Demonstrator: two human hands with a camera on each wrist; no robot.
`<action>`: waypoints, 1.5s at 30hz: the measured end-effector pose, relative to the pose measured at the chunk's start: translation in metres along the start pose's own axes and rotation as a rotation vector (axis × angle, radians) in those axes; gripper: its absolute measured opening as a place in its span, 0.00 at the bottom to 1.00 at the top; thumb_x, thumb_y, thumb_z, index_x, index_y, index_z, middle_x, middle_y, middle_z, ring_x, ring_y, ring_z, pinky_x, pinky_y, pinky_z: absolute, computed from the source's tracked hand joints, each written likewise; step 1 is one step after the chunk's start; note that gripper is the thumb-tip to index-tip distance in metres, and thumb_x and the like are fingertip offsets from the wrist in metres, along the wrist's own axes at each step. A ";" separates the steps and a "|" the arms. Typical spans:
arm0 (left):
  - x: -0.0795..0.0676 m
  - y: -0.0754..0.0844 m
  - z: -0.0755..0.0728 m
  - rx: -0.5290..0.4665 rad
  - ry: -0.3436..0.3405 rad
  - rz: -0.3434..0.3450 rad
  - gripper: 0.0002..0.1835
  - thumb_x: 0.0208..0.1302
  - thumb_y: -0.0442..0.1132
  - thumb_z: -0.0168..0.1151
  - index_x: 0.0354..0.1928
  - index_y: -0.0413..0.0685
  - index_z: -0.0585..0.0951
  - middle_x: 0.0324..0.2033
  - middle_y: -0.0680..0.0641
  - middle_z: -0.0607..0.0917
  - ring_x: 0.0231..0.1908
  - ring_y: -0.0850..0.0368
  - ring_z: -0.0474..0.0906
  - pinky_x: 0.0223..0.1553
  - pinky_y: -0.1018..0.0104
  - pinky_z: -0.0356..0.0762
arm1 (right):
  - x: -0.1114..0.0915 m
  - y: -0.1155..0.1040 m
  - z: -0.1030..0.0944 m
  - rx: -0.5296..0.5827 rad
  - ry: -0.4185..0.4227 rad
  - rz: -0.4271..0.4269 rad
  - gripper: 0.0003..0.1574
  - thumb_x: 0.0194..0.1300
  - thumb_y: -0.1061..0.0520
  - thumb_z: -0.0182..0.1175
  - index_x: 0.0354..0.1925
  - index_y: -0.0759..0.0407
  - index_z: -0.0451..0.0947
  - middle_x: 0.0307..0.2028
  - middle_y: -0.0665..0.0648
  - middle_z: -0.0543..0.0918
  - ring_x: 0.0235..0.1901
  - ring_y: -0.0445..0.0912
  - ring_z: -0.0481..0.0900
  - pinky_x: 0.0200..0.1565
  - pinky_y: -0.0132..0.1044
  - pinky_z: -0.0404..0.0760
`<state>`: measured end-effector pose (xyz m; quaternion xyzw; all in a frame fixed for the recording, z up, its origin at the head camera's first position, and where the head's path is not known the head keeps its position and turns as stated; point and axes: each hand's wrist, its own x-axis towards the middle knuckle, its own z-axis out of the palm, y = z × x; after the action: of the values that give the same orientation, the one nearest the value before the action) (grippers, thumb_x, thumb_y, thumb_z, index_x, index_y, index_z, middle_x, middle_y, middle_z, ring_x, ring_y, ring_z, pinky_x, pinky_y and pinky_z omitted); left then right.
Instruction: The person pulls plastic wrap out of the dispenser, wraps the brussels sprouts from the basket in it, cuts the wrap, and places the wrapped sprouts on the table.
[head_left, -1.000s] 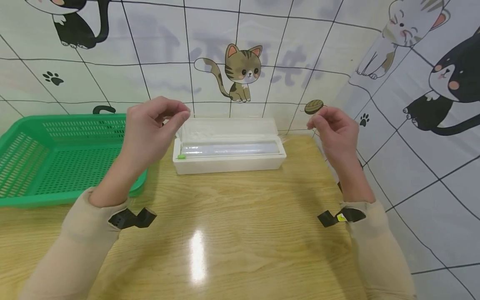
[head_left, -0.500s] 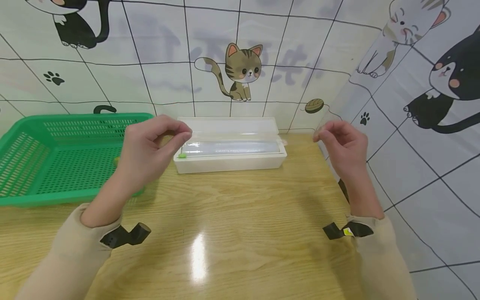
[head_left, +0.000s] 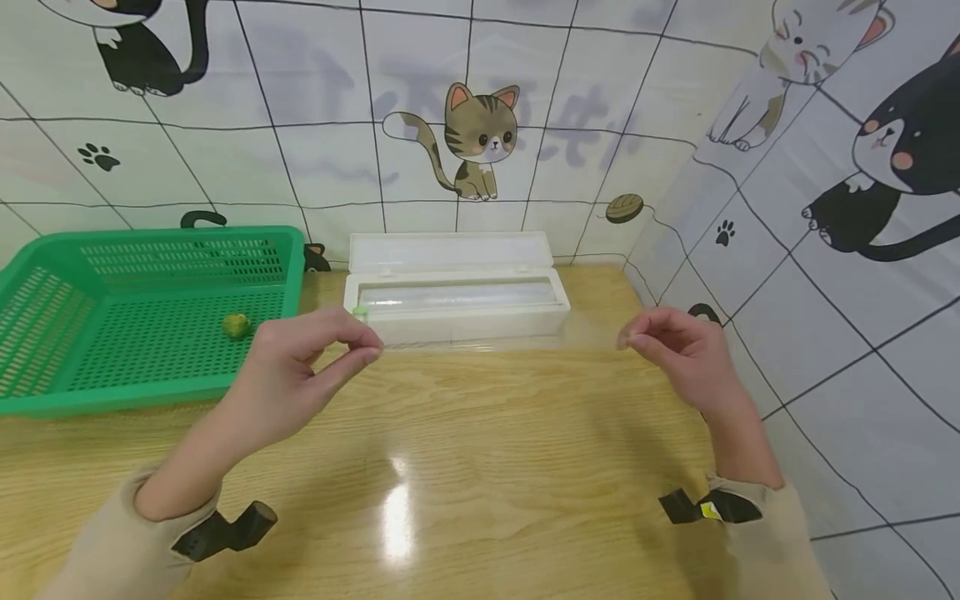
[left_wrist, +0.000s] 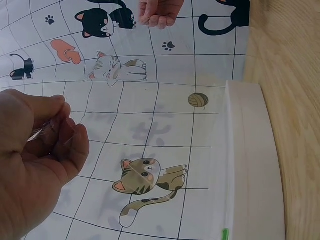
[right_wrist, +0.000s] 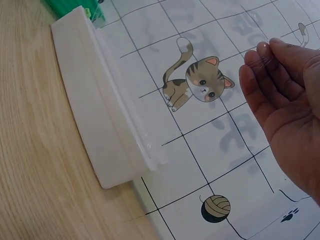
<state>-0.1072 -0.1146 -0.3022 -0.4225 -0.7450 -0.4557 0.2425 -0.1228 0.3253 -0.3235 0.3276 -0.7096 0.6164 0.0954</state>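
- Film [head_left: 502, 342], head view: clear and hard to see; its near edge runs between the two hands, low across the box [head_left: 457, 326] front.
- Left hand [head_left: 300, 379], between 8 and 9 o'clock from mid-view: thumb and forefinger pinch one end of the film.
- Right hand [head_left: 682, 358], between 3 and 4 o'clock: thumb and fingertips pinch the other end.
- Box white, near mid-view, on the wooden table [head_left: 487, 467]. Lid [head_left: 450, 252] raised, at the 12 o'clock side. Roll [head_left: 457, 296] lies lengthwise inside; green tab [head_left: 360, 311] at its 8 o'clock corner.
- Basket [head_left: 135, 402], green, 9 o'clock of the box, well apart from the right hand. Ball [head_left: 237, 326], yellow-green, in its 3 o'clock part.
- Wall [head_left: 322, 167] at 12 o'clock: grid lines, printed cats.
- Left wrist view: left hand between 8 and 9 o'clock, fingers curled in, crinkled film glinting among them. Right hand at 12 o'clock, farther off, fingertips bunched. Box upright in frame at 4 o'clock, green tab at 5.
- Right wrist view: right hand at 3 o'clock, thumb against forefinger, shiny film at the tips. Box between 9 and 10 o'clock, wispy clear fringe at its near end. Basket corner at 11 o'clock.
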 end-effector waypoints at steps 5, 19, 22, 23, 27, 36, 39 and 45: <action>-0.015 -0.001 0.004 -0.046 -0.041 0.007 0.12 0.75 0.46 0.61 0.37 0.47 0.85 0.30 0.53 0.84 0.29 0.62 0.76 0.34 0.73 0.73 | -0.011 0.006 0.001 0.011 -0.066 -0.010 0.06 0.66 0.82 0.55 0.39 0.78 0.76 0.37 0.61 0.85 0.41 0.46 0.83 0.45 0.30 0.82; -0.035 0.000 0.015 -0.142 -0.146 -0.066 0.03 0.73 0.39 0.65 0.39 0.53 0.85 0.33 0.58 0.85 0.33 0.63 0.79 0.37 0.73 0.78 | -0.032 0.010 0.002 -0.065 -0.128 0.147 0.14 0.64 0.83 0.56 0.39 0.70 0.80 0.37 0.56 0.85 0.40 0.45 0.83 0.44 0.31 0.83; -0.043 -0.004 0.019 -0.162 -0.180 -0.069 0.13 0.61 0.25 0.71 0.39 0.52 0.85 0.33 0.56 0.86 0.34 0.62 0.81 0.39 0.74 0.79 | -0.038 0.013 0.002 -0.060 -0.163 0.165 0.15 0.63 0.84 0.56 0.40 0.70 0.80 0.38 0.57 0.86 0.41 0.44 0.83 0.44 0.31 0.84; -0.045 -0.005 0.020 -0.165 -0.188 -0.068 0.17 0.56 0.21 0.71 0.39 0.51 0.85 0.33 0.55 0.86 0.34 0.62 0.81 0.39 0.74 0.79 | -0.040 0.015 0.002 -0.063 -0.176 0.173 0.16 0.63 0.84 0.56 0.40 0.69 0.80 0.38 0.57 0.86 0.40 0.44 0.83 0.43 0.31 0.84; -0.055 -0.009 0.024 -0.160 -0.215 -0.076 0.20 0.51 0.18 0.72 0.39 0.50 0.85 0.33 0.54 0.86 0.34 0.61 0.81 0.39 0.76 0.79 | -0.045 0.020 0.004 -0.091 -0.215 0.210 0.17 0.63 0.83 0.57 0.41 0.66 0.81 0.38 0.58 0.86 0.39 0.44 0.83 0.42 0.31 0.83; -0.068 -0.020 0.034 -0.089 -0.237 -0.099 0.18 0.51 0.19 0.73 0.37 0.50 0.85 0.33 0.56 0.85 0.33 0.64 0.81 0.37 0.76 0.78 | -0.050 0.034 0.015 -0.202 -0.232 0.272 0.15 0.64 0.77 0.63 0.40 0.60 0.83 0.35 0.56 0.85 0.37 0.42 0.82 0.44 0.29 0.82; -0.070 -0.024 0.038 -0.058 -0.242 -0.101 0.18 0.51 0.20 0.74 0.37 0.50 0.85 0.33 0.57 0.85 0.33 0.64 0.81 0.36 0.76 0.79 | -0.050 0.040 0.020 -0.227 -0.240 0.316 0.13 0.64 0.75 0.64 0.39 0.59 0.84 0.35 0.54 0.86 0.37 0.41 0.83 0.45 0.30 0.83; -0.075 -0.033 0.047 -0.021 -0.287 -0.092 0.14 0.52 0.21 0.74 0.35 0.47 0.85 0.32 0.57 0.85 0.33 0.65 0.81 0.36 0.79 0.78 | -0.053 0.054 0.026 -0.200 -0.294 0.373 0.09 0.66 0.74 0.64 0.38 0.62 0.84 0.34 0.56 0.85 0.37 0.42 0.82 0.44 0.31 0.83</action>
<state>-0.0946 -0.1110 -0.3959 -0.4514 -0.7858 -0.4087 0.1080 -0.1064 0.3207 -0.4014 0.2659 -0.8214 0.4960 -0.0923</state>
